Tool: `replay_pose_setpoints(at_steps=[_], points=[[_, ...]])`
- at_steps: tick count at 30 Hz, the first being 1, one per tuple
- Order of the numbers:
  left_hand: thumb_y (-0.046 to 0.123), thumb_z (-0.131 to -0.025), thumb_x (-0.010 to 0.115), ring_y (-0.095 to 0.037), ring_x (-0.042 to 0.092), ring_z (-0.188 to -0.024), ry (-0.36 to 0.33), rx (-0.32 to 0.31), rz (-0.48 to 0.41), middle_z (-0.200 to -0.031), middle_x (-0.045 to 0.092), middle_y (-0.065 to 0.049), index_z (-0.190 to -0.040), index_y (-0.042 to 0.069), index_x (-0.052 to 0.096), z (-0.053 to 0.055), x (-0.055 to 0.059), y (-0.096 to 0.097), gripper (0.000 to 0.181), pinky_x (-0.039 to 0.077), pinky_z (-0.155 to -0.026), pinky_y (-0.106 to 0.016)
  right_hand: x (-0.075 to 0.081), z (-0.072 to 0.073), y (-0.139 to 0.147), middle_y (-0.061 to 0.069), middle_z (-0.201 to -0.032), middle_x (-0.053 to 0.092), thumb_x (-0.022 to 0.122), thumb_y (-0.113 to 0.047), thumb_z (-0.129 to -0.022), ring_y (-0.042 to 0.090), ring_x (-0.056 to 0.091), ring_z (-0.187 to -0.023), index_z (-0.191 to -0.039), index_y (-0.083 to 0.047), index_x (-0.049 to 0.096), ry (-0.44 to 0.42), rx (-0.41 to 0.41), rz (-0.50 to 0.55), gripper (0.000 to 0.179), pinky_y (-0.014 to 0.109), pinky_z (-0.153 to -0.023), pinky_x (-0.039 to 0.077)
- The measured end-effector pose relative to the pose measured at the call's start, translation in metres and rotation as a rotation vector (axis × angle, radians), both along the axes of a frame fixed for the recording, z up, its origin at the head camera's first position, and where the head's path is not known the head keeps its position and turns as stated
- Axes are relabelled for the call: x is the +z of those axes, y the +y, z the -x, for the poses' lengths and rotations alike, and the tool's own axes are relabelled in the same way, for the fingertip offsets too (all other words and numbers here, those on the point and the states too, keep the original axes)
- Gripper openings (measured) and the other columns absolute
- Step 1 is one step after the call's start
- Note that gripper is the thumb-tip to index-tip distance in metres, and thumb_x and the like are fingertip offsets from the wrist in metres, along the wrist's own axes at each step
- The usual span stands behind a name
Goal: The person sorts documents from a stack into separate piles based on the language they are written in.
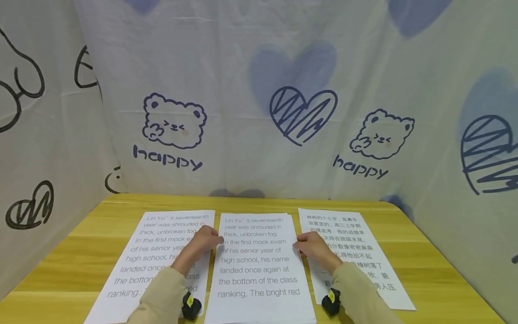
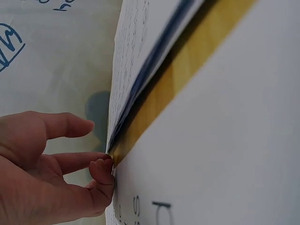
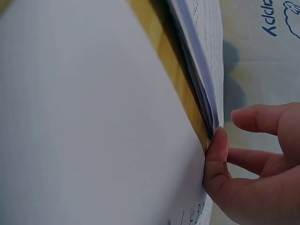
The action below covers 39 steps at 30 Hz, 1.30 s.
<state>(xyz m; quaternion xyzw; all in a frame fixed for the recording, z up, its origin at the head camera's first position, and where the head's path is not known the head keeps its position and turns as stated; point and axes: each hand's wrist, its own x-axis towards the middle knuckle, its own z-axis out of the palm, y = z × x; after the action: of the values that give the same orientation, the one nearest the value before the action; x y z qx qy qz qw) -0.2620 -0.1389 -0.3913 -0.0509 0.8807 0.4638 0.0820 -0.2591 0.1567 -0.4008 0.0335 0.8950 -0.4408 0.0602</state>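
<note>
In the head view, a middle stack of printed English sheets lies on the table between both hands. My left hand is at the stack's left edge, and my right hand is at its right edge. The left wrist view shows fingertips against the side of the stack, with another digit held apart from it. Likewise, in the right wrist view, a fingertip touches the stack's edge while another digit stays clear. Neither hand visibly pinches the paper.
To the left lies another English text page, partly under my left arm. On the right is a page of Chinese text, partly covered by my right arm. Yellow wood table shows around them. A printed curtain hangs behind.
</note>
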Motion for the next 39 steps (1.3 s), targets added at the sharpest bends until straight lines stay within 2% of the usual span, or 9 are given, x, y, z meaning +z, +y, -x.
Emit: replay_pose_setpoints(at_steps=[8, 13, 19, 23, 26, 28, 30, 35, 39], points=[[0.006, -0.085, 0.062, -0.013, 0.036, -0.055, 0.045, -0.053, 0.058, -0.059, 0.037, 0.000, -0.057, 0.013, 0.037, 0.003, -0.001, 0.010, 0.038, 0.031, -0.052, -0.023, 0.001, -0.001, -0.002, 0.008, -0.088, 0.063, 0.063, -0.010, -0.087, 0.018, 0.054, -0.073, -0.109, 0.008, 0.067, -0.010, 0.002, -0.040, 0.028, 0.032, -0.068, 0.047], [0.006, -0.085, 0.063, -0.013, 0.035, -0.055, 0.054, -0.057, 0.060, -0.059, 0.037, -0.001, -0.058, 0.013, 0.037, 0.004, -0.001, 0.013, 0.038, 0.031, -0.052, -0.023, 0.002, -0.002, -0.002, 0.006, -0.085, 0.060, 0.064, -0.011, -0.087, 0.019, 0.050, -0.074, -0.108, 0.005, 0.068, -0.011, 0.008, -0.042, 0.026, 0.031, -0.067, 0.043], [0.008, -0.086, 0.064, -0.013, 0.035, -0.054, 0.054, -0.051, 0.064, -0.059, 0.037, -0.001, -0.059, 0.012, 0.039, 0.005, 0.000, 0.014, 0.037, 0.031, -0.052, -0.023, 0.003, -0.003, -0.006, 0.005, -0.071, 0.050, 0.064, -0.010, -0.087, 0.018, 0.044, -0.066, -0.087, -0.002, 0.065, -0.009, 0.014, -0.026, 0.009, 0.028, -0.061, 0.036], [0.007, -0.086, 0.063, -0.030, 0.060, -0.082, 0.063, -0.056, 0.088, -0.095, 0.061, -0.024, -0.091, -0.009, 0.064, 0.003, 0.004, 0.015, 0.016, 0.051, -0.073, -0.036, 0.010, -0.003, -0.007, 0.001, -0.063, 0.039, 0.065, -0.010, -0.087, 0.016, 0.039, -0.060, -0.069, -0.008, 0.052, -0.011, 0.029, -0.031, 0.022, 0.027, -0.058, 0.033], [0.007, -0.087, 0.062, -0.044, 0.050, -0.117, 0.070, -0.073, 0.109, -0.134, 0.044, -0.034, -0.128, -0.017, 0.049, 0.002, 0.007, 0.014, 0.049, 0.043, -0.097, -0.050, 0.019, -0.001, -0.008, 0.014, -0.083, 0.058, 0.066, -0.011, -0.086, 0.025, 0.056, -0.078, -0.084, 0.002, 0.062, -0.013, 0.042, -0.055, 0.014, 0.035, -0.072, 0.046], [0.007, -0.088, 0.062, -0.043, 0.051, -0.116, 0.079, -0.085, 0.097, -0.132, 0.046, -0.033, -0.132, -0.016, 0.047, 0.002, 0.007, 0.012, 0.052, 0.043, -0.097, -0.049, 0.024, 0.002, -0.009, 0.021, -0.108, 0.061, 0.067, -0.013, -0.085, 0.031, 0.058, -0.099, -0.111, 0.007, 0.064, -0.020, 0.047, -0.072, 0.032, 0.042, -0.088, 0.046], [0.006, -0.088, 0.062, -0.039, 0.055, -0.108, 0.090, -0.108, 0.079, -0.126, 0.051, -0.030, -0.136, -0.013, 0.044, 0.002, 0.006, 0.009, 0.055, 0.046, -0.092, -0.047, 0.027, 0.004, -0.010, 0.025, -0.122, 0.056, 0.066, -0.013, -0.086, 0.035, 0.056, -0.106, -0.134, 0.006, 0.052, -0.031, 0.054, -0.063, 0.054, 0.046, -0.094, 0.044], [0.000, -0.087, 0.060, -0.024, 0.057, -0.082, 0.103, -0.137, 0.027, -0.104, 0.056, -0.018, -0.143, -0.004, 0.040, 0.003, 0.004, 0.005, 0.060, 0.050, -0.072, -0.034, 0.027, 0.005, -0.008, 0.012, -0.098, 0.061, 0.065, -0.007, -0.088, 0.021, 0.060, -0.075, -0.144, -0.003, 0.044, -0.072, 0.049, 0.054, 0.060, 0.037, -0.073, 0.053], [-0.007, -0.085, 0.058, -0.021, 0.054, -0.077, 0.133, -0.124, -0.008, -0.095, 0.056, -0.014, -0.142, -0.005, 0.042, 0.006, 0.005, 0.006, 0.060, 0.048, -0.065, -0.029, 0.026, 0.001, -0.002, 0.011, -0.097, 0.065, 0.063, 0.000, -0.086, 0.020, 0.064, -0.076, -0.144, -0.002, 0.043, -0.051, 0.027, 0.133, 0.062, 0.036, -0.070, 0.055]])
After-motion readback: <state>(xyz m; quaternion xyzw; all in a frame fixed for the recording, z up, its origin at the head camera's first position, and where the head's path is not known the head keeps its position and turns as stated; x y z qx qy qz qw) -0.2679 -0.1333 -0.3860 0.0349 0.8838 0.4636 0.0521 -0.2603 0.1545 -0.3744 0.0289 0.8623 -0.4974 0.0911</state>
